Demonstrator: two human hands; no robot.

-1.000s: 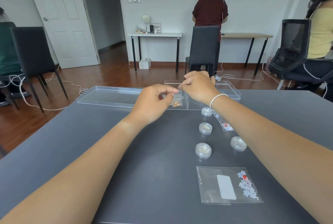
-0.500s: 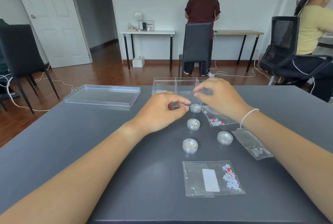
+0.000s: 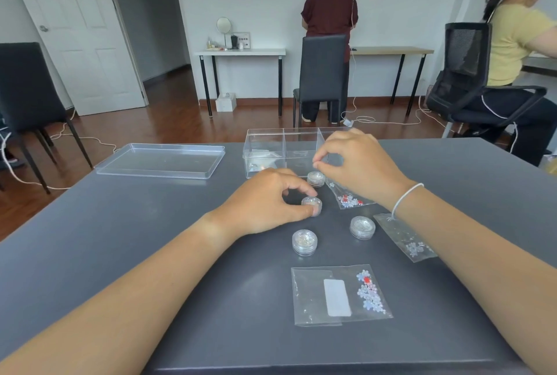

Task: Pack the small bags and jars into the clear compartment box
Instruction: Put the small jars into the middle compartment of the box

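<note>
The clear compartment box [image 3: 301,135] stands at the far middle of the grey table, with one small bag [image 3: 261,161] in its left compartment. My left hand [image 3: 265,203] has thumb and forefinger closed around a small jar [image 3: 311,203]. Three more jars stand on the table: one in front of the box [image 3: 316,178], one nearer me [image 3: 304,242] and one to the right [image 3: 362,227]. My right hand [image 3: 361,166] hovers above the far jar, fingertips pinched together with nothing visible in them. Its palm covers the top of a flower bag [image 3: 349,200]. Two other bags lie at the right [image 3: 405,237] and nearest me [image 3: 339,296].
The box's clear lid [image 3: 159,160] lies upside down at the far left of the table [image 3: 120,239]. Beyond the table are black chairs, cables on the wooden floor, a person standing at a far desk and a person seated at the right.
Both hands have drawn back from the box, leaving a bag in it. My left hand came down onto a jar. My right hand lowered over the far jar and flower bag.
</note>
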